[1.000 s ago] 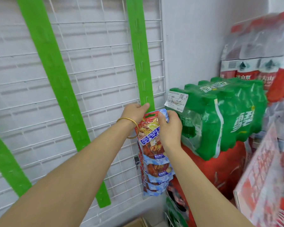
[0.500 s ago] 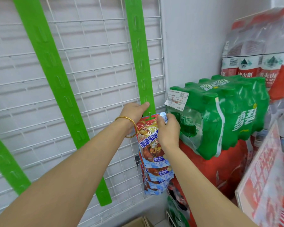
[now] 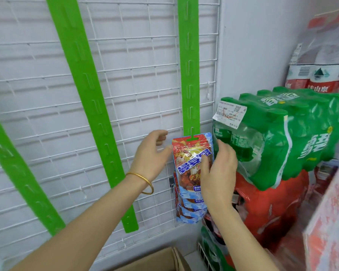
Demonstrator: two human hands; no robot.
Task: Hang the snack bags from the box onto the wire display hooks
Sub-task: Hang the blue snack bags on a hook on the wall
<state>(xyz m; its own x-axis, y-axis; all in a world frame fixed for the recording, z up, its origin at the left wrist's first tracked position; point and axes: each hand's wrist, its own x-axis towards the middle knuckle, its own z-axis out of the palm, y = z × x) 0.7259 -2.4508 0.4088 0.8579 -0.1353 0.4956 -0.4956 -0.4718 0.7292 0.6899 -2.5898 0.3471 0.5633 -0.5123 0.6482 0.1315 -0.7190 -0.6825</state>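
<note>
A red and blue snack bag (image 3: 190, 153) hangs by its top hole from a tab on the right green strip (image 3: 188, 75), which lies against the white wire grid (image 3: 137, 79). Several more of the same bags (image 3: 190, 212) hang below it on that strip. My left hand (image 3: 153, 153) hovers just left of the bag with loosely curled fingers, holding nothing. At the bag's right side is my right hand (image 3: 219, 171), relaxed, its thumb resting on the front of the bag. A corner of the cardboard box (image 3: 157, 259) shows at the bottom.
Two more green strips (image 3: 90, 114) (image 3: 18, 173) hang bare on the grid to the left. Right of the bags is a stack: a green shrink-wrapped bottle pack (image 3: 286, 137) on a red pack (image 3: 272, 212), water packs (image 3: 321, 73) behind, and a red-white carton (image 3: 333, 222) at the far right.
Both hands have let go of the bag's top and dropped a little away from it. The bag now hangs on the strip by itself. The box has come into view.
</note>
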